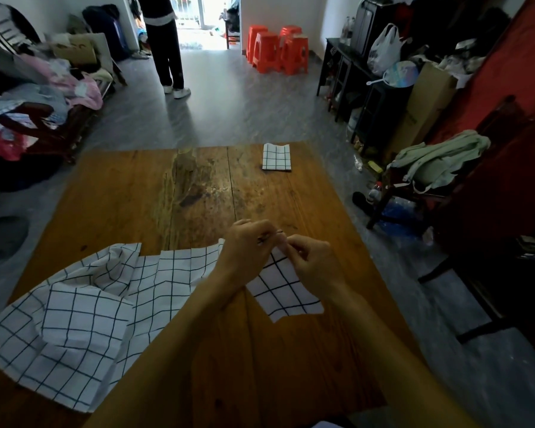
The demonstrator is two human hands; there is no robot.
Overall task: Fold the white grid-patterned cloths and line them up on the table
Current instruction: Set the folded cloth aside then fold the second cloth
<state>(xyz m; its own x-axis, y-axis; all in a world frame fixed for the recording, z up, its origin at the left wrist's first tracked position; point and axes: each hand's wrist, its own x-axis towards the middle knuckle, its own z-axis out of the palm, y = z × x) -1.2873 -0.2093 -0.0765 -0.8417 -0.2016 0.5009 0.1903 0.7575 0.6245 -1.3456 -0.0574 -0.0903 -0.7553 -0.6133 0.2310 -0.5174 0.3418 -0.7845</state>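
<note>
Behind both hands [278,251], cloth [286,291] top edge hidden; grip seemingly pinched.

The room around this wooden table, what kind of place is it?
Probably a lived-in home, a living room doubling as storage: stacked red plastic stools by the doorway, clothes heaped on a wooden bench, and a dark shelf crowded with bags and boxes.

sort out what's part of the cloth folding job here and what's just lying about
Job: folded cloth at the table's far edge; cloth being folded, pinched by left hand and right hand; unfolded cloths near left.

Lying about: red stools, cardboard box, plastic bag, clothes pile.
</note>
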